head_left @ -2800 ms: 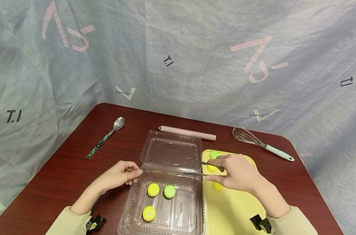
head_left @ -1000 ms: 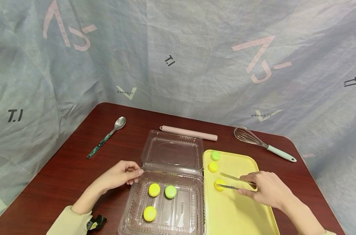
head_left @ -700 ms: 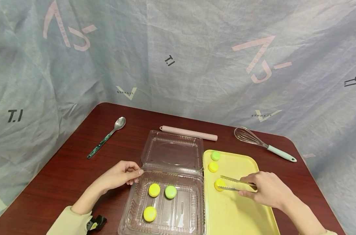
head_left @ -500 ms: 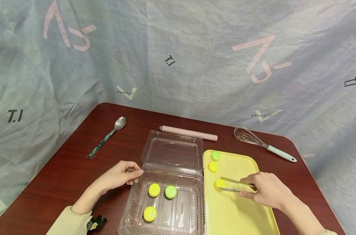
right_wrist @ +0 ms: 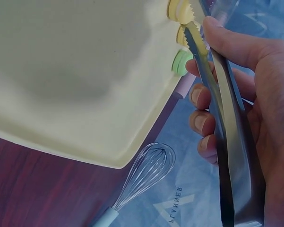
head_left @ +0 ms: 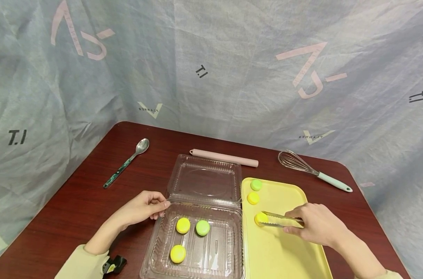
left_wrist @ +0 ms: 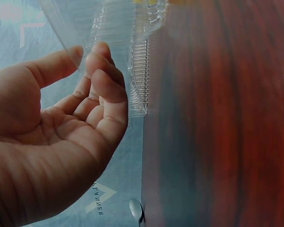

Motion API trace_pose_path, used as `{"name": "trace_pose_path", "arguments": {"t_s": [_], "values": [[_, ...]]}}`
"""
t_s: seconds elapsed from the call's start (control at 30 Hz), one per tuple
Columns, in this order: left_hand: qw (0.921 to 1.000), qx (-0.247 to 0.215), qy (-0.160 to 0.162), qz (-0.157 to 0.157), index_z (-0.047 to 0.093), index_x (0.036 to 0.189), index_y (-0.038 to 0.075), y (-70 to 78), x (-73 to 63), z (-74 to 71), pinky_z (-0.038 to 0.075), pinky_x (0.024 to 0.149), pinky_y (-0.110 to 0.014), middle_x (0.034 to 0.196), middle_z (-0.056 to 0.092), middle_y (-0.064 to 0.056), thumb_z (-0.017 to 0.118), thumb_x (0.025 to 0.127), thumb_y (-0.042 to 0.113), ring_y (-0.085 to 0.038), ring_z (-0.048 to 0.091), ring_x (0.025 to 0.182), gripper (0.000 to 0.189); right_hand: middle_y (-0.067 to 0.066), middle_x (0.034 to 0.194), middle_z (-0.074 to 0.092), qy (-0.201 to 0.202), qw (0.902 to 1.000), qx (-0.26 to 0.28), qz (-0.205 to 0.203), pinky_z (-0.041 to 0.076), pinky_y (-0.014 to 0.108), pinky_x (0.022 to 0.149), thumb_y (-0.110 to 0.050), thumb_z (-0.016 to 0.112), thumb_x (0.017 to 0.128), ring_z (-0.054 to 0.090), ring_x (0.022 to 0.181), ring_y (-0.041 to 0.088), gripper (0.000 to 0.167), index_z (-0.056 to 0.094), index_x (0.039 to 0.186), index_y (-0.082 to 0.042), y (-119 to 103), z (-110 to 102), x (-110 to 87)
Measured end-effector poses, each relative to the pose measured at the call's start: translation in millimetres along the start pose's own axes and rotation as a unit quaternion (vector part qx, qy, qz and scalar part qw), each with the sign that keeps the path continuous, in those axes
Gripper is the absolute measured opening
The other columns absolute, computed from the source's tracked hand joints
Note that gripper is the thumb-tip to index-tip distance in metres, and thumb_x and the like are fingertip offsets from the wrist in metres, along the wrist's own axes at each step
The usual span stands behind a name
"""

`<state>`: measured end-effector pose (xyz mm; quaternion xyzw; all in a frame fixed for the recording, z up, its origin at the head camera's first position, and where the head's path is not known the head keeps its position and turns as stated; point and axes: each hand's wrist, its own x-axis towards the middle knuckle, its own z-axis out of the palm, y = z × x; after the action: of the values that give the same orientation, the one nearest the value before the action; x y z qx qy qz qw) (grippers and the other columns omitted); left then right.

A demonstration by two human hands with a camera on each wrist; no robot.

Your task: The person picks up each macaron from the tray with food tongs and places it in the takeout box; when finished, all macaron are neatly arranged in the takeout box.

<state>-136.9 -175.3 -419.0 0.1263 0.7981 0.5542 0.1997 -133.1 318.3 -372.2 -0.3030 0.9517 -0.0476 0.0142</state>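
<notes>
Right grip (head_left: 317,224): curled around toothed metal tongs (right_wrist: 234,142)
Domed yellow macaron (head_left: 258,219): left of right grip, between tong tips
Left grip (head_left: 145,207): pinches ribbed clear-plastic clamshell (head_left: 208,252) at its edge
Right wrist view only: tongs' smooth rear

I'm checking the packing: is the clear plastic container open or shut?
Open. Its lid lies folded back beyond the base, and the three macarons inside sit uncovered.

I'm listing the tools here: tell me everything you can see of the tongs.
The tongs look like silvery metal, with two long arms and toothed edges near the tips. The right hand grips them over the yellow tray, tips pointing toward the clear container and on either side of a yellow macaron, apparently touching it.
</notes>
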Motion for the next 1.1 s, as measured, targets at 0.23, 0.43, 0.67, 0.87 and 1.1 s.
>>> {"name": "trace_pose_path", "arguments": {"t_s": [0.23,0.43,0.67,0.87,1.1], "values": [[1.0,0.004,0.002,0.004,0.063,0.09,0.0,-1.0,-0.3,-0.4,0.044,0.057,-0.025,0.071,0.059,-0.004,0.064,0.099,0.022,-0.015,0.053,0.063,0.024,-0.024,0.084,0.067,-0.008,1.0,0.002,0.0,0.037,0.023,0.052,-0.042,0.082,0.08,0.043,0.06,-0.006,0.02,0.078,0.094,-0.03,0,-2,1.4],[1.0,0.006,0.002,0.004,0.063,0.089,0.0,-1.1,-0.8,-0.2,0.043,0.057,-0.025,0.07,0.058,-0.003,0.064,0.099,0.024,-0.015,0.052,0.062,0.025,-0.025,0.082,0.065,-0.011,0.9999,0.002,-0.003,0.036,0.023,0.052,-0.041,0.081,0.08,0.042,0.058,-0.005,0.018,0.077,0.094,-0.03,0,-3,1.5],[1.0,0.004,0.001,0.004,0.063,0.091,-0.001,-0.4,-1.6,-0.8,0.044,0.057,-0.025,0.071,0.059,-0.004,0.064,0.099,0.023,-0.015,0.052,0.063,0.025,-0.026,0.084,0.066,-0.007,1.0,0.0,-0.004,0.038,0.024,0.054,-0.041,0.081,0.081,0.043,0.061,-0.006,0.017,0.078,0.094,-0.03,-2,-7,1.5],[1.0,0.006,0.001,0.005,0.063,0.091,-0.002,-0.5,-1.5,-0.9,0.044,0.057,-0.025,0.071,0.059,-0.004,0.063,0.1,0.023,-0.015,0.052,0.063,0.026,-0.022,0.088,0.07,-0.003,1.0,-0.004,-0.003,0.041,0.025,0.055,-0.042,0.081,0.081,0.051,0.065,-0.005,0.022,0.079,0.097,-0.027,-2,-15,1.9],[1.0,0.007,0.002,0.006,0.063,0.09,0.0,-0.6,-0.7,-0.6,0.044,0.057,-0.025,0.07,0.058,-0.004,0.064,0.099,0.024,-0.015,0.052,0.063,0.026,-0.016,0.092,0.073,0.012,0.9997,-0.022,-0.002,0.043,0.024,0.056,-0.044,0.08,0.082,0.06,0.071,-0.002,0.029,0.08,0.101,-0.021,-3,-26,3.0]]}}
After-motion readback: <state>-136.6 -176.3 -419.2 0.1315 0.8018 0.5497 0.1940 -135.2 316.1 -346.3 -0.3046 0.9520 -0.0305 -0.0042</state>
